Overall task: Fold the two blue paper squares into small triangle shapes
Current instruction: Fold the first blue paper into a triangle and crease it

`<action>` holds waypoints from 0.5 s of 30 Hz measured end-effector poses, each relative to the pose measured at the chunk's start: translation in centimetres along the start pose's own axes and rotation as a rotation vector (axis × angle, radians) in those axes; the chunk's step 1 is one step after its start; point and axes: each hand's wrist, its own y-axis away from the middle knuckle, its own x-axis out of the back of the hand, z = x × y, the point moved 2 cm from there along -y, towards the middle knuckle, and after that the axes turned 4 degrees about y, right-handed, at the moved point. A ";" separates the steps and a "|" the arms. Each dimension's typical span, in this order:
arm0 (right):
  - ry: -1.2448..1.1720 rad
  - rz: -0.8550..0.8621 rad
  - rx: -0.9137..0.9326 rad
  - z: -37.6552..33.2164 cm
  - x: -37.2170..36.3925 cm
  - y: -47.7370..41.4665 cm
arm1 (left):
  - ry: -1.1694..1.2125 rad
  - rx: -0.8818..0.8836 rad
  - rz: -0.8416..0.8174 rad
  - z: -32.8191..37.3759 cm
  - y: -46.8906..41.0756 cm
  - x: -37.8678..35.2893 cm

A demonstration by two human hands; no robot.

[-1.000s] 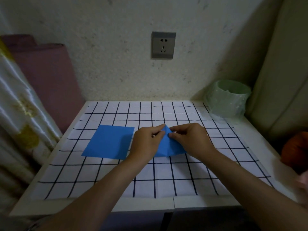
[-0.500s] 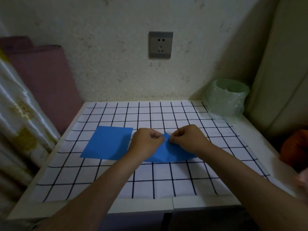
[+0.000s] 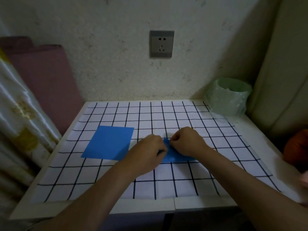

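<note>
A white bench (image 3: 141, 207) stands against a speckled wall, most of its top covered by a white sheet with a black grid (image 3: 166, 117). The partly folded blue paper (image 3: 175, 156) lies on the sheet a little right of the bench's middle, nearer the front edge than the back. Its point rises between the two hands and its lower edge lies flat along a grid line. The left hand (image 3: 148, 150) comes in from the front left, its grip curled tight on the paper's left side and its knuckles covering that edge. The right hand (image 3: 186, 142) comes in from the front right, its grip a narrow pinch of thumb and fingertips on the paper's upper point, close against the left hand's fingers. How many layers the fold has cannot be told, since the hands hide much of it. The flat blue paper square (image 3: 110, 142) lies unfolded on the sheet toward the bench's left edge, just beside the left hand, with neither hand touching it. At the far right corner stands a small bin lined with a pale green plastic bag (image 3: 231, 97). A grey wall socket (image 3: 161, 44) is set in the wall above the back edge. Beyond the left edge hang a mauve cloth (image 3: 43, 77) and a shiny patterned curtain (image 3: 18, 117). Off the right edge a blurred orange object (image 3: 296, 147) shows.
</note>
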 end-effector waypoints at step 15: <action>0.537 0.216 0.425 -1.1 -0.6 2.8 | -0.030 -0.026 -0.041 1.0 2.1 -0.3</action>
